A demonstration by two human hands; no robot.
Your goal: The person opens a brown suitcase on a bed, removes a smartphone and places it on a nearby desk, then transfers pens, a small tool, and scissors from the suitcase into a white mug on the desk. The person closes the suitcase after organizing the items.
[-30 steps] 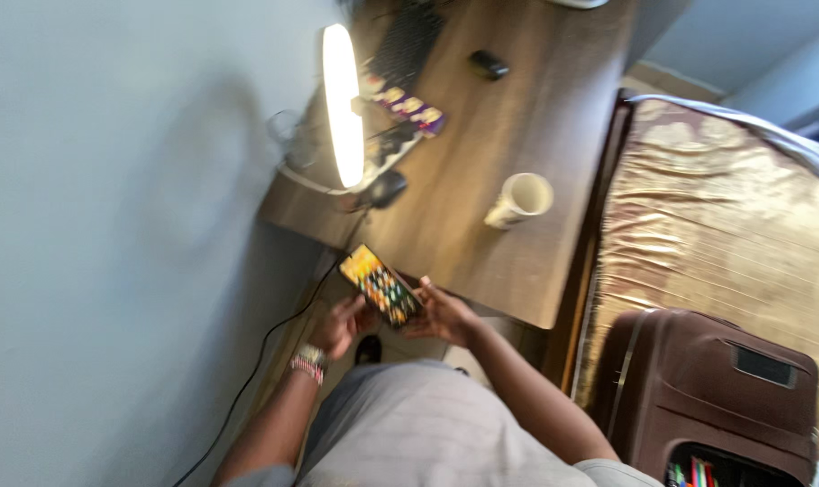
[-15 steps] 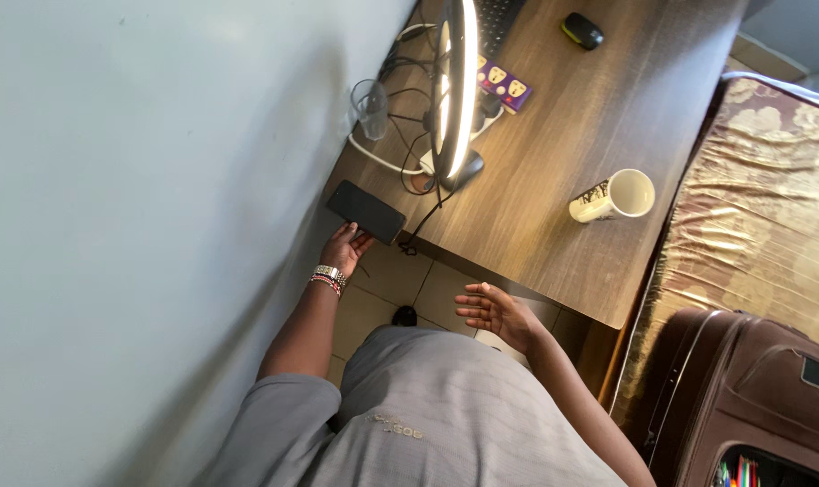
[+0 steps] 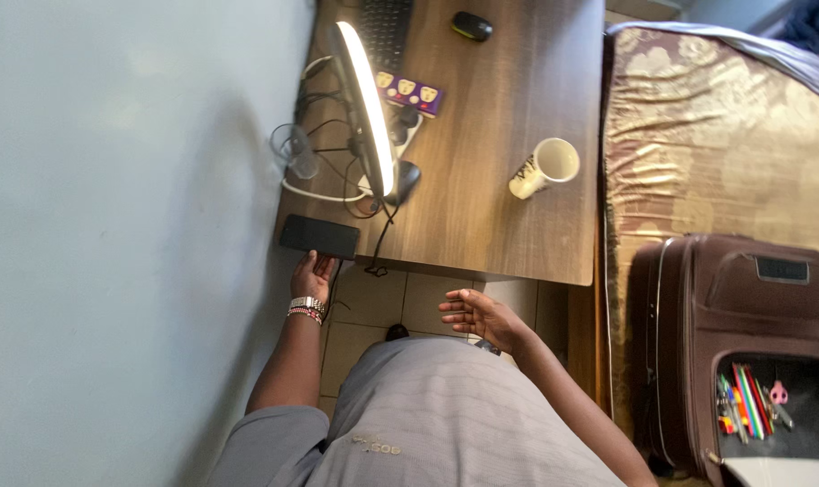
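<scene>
A dark phone [image 3: 319, 236] lies flat on the near left corner of the wooden desk [image 3: 490, 216], its screen black. My left hand [image 3: 312, 272], with a watch and beaded bracelet at the wrist, reaches up from below the desk edge with its fingertips on the phone's near edge. My right hand [image 3: 477, 316] hovers over the tiled floor in front of the desk, palm up and fingers spread, holding nothing.
A lit ring light [image 3: 369, 108] stands on the desk amid cables, with a glass [image 3: 292, 149], power strip [image 3: 409, 90], keyboard [image 3: 382, 27], mouse [image 3: 471, 25] and white mug [image 3: 544, 167]. A gold-covered bed [image 3: 716, 135] and brown suitcase [image 3: 734, 307] stand at right, a wall at left.
A second ago both hands held the lit phone. The left hand carried it, screen now dark, to the desk corner and laid it flat; the right hand let go and hangs free.
</scene>
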